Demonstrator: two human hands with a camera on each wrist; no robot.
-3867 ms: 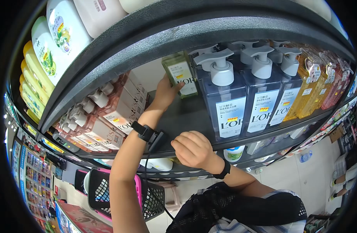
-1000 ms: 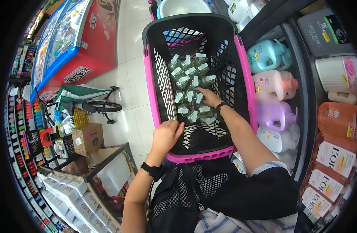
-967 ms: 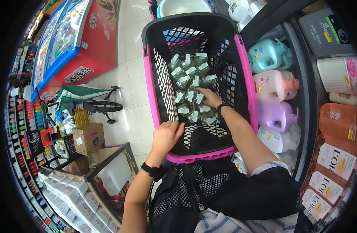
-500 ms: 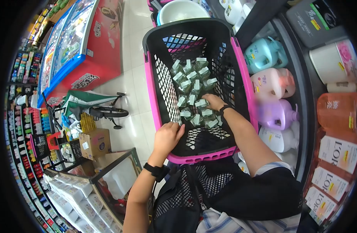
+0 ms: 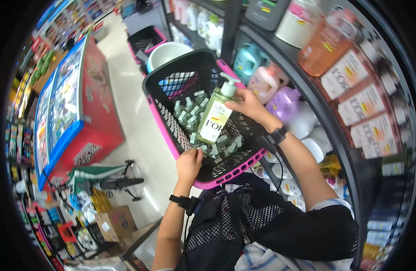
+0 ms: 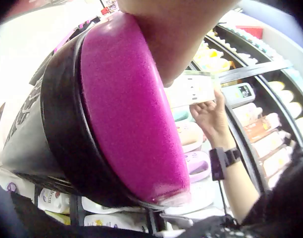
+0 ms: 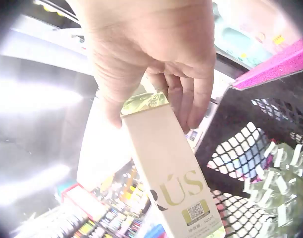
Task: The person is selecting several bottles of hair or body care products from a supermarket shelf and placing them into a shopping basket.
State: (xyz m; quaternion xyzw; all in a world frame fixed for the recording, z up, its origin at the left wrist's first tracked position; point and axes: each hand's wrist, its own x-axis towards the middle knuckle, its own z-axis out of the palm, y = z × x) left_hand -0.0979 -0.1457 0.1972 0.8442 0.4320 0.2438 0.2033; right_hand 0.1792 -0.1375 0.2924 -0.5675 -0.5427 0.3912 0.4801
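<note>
My right hand (image 5: 249, 106) grips a green pump bottle (image 5: 215, 116) near its top, with the thumb over the front. The bottle leans above the black basket, its white pump upward and front label facing me. In the right wrist view, the bottle's pale back label (image 7: 164, 148) shows large letters and a square code. My left hand (image 5: 189, 165) holds the near left corner of the basket's pink rim (image 5: 163, 128), fingers curled over it. Several green bottles (image 5: 185, 116) with pale pump heads stand packed inside the basket. The left wrist view shows mostly the pink rim (image 6: 126, 114).
To the right, a dark shelf holds orange pump bottles (image 5: 345, 72), a teal jug (image 5: 247, 61) and a purple jug (image 5: 284, 103). A white basin (image 5: 165, 55) stands behind the basket. Left across the aisle are a red freezer (image 5: 97, 122), a small bicycle (image 5: 115, 183) and a cardboard box (image 5: 116, 223).
Earlier my left hand held a green bottle at the shelf. Then my right hand reached among the basket's bottles; now it has lifted one up. My left hand stays on the rim; the view has turned.
</note>
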